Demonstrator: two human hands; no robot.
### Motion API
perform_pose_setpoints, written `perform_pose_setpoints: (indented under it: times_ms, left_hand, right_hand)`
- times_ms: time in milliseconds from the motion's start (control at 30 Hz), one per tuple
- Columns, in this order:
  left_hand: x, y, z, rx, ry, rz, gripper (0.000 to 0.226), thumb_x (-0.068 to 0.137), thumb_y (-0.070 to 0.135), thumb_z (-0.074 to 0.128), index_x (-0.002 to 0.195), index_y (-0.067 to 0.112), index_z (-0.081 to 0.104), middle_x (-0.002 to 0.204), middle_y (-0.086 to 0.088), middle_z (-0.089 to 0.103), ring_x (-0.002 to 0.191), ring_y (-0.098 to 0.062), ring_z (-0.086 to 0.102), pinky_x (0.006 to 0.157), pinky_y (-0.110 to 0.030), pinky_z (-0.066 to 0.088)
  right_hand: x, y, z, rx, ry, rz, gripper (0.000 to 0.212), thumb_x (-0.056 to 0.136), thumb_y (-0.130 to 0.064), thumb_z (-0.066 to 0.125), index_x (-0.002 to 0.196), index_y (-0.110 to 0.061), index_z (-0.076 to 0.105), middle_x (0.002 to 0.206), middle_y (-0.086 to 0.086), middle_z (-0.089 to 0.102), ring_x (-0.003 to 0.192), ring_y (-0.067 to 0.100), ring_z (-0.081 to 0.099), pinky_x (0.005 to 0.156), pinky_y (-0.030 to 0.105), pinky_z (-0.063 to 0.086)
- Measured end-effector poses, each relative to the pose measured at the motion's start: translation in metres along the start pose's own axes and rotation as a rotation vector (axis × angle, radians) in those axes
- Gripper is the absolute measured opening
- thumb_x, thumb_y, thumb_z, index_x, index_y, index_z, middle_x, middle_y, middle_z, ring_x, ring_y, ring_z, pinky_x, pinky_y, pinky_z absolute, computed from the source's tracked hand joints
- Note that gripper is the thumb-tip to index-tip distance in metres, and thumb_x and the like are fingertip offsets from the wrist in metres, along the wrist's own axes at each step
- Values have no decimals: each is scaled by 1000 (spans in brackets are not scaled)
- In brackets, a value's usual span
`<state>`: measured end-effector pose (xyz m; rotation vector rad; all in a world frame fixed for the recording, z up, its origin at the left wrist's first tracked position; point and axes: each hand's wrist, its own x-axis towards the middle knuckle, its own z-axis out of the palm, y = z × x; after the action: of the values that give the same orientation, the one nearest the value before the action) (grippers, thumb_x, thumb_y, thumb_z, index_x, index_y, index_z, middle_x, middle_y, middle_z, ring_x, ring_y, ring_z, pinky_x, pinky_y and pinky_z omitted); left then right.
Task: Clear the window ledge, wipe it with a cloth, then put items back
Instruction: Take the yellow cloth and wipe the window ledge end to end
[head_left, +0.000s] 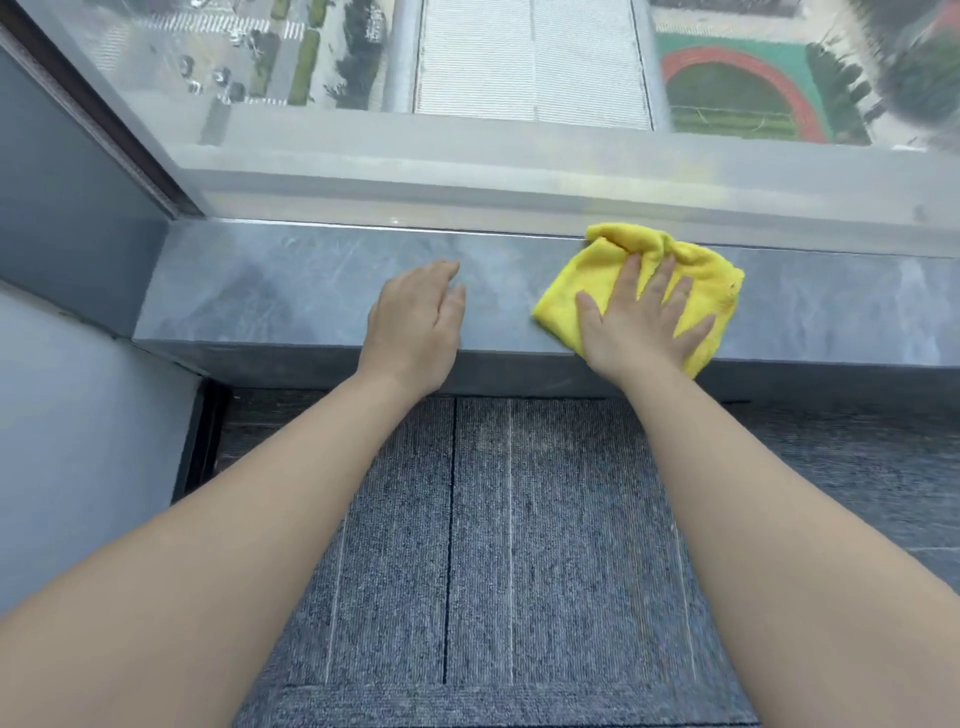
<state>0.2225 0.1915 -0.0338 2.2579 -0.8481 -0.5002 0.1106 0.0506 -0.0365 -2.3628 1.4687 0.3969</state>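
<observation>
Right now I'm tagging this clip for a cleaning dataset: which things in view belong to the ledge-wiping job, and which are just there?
Part of the job:
yellow cloth
window ledge
right hand, flat on the cloth
left hand, resting on the ledge

Just there:
carpet
window glass
wall

no readable text, labels or numbers anywhere

The ledge (291, 291) crosses mid-frame, with the window (519, 78) above it and the carpet (519, 545) below. The cloth (597, 291) lies on it right of centre under the right hand (641, 322); the left hand (415, 322) rests at centre.
</observation>
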Motion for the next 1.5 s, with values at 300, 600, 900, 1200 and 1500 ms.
perform_pose_setpoints:
  times_ms: [300, 600, 900, 1200, 1500]
  left_hand:
    - [-7, 35, 30, 82, 13, -6, 61, 79, 38, 24, 129, 11, 46, 138, -13, 50, 129, -31, 39, 108, -41, 29]
    - [-12, 77, 64, 92, -46, -32, 65, 78, 38, 23, 132, 9, 40, 140, -15, 47, 131, -28, 37, 108, -39, 28]
    - [-7, 94, 82, 84, -60, -30, 60, 78, 35, 23, 123, 3, 48, 131, -18, 53, 124, -31, 42, 105, -40, 30]
    - [-10, 100, 79, 40, -74, -48, 45, 93, 26, 34, 131, 5, 41, 141, -15, 45, 132, -25, 37, 104, -27, 25]
    - [0, 137, 120, 113, -118, 51, 64, 78, 37, 24, 132, 6, 41, 140, -17, 46, 131, -30, 38, 110, -41, 29]
  right_hand:
    - [0, 24, 1, -234, 38, -591, 53, 98, -42, 15, 148, -34, -1, 160, -3, -12, 148, 19, -11, 117, 49, -9]
    - [6, 96, -11, -167, 34, -445, 60, 96, -48, 18, 149, -29, -5, 160, -2, -12, 148, 19, -12, 117, 45, -10]
    - [26, 100, -22, -61, 40, -115, 65, 96, -48, 17, 149, -20, -7, 159, 7, -15, 147, 29, -14, 114, 57, -8]
    - [23, 103, -22, -209, 14, -601, 53, 98, -43, 14, 147, -36, -3, 160, -4, -14, 147, 20, -14, 116, 50, -11]
    - [32, 179, -35, -128, 32, -349, 58, 97, -44, 18, 149, -30, -4, 160, -2, -13, 148, 19, -11, 117, 44, -10]
